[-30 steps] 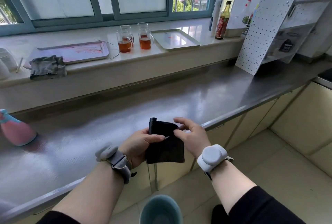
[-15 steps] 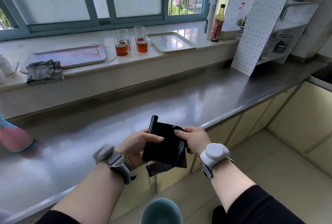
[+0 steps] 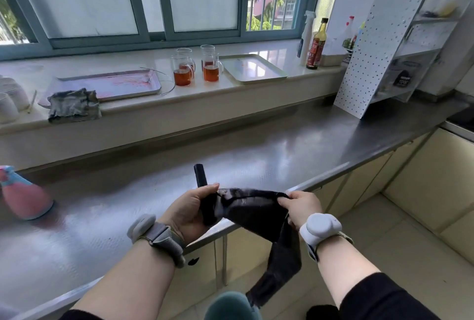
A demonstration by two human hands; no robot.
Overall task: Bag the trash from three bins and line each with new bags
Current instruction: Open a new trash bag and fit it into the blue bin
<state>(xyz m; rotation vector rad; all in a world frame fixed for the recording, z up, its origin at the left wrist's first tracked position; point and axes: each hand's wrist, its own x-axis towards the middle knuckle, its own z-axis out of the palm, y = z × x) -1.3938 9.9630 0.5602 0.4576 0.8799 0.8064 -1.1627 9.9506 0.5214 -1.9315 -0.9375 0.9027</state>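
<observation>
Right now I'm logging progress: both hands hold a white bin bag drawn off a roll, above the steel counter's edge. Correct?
Not quite: the bin bag is black, not white, as the head view shows. The rest holds: the left hand grips the roll, the right hand pinches the bag, above the steel counter edge.

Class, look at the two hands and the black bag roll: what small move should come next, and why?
Probably tear the pulled-out bag free. The left hand grips the bag roll, and the right hand pinches the unrolled bag, which is stretched between them with its tail hanging toward the teal bin below. The bag appears still joined to the roll, so separating it likely comes before lining the bin.
</observation>
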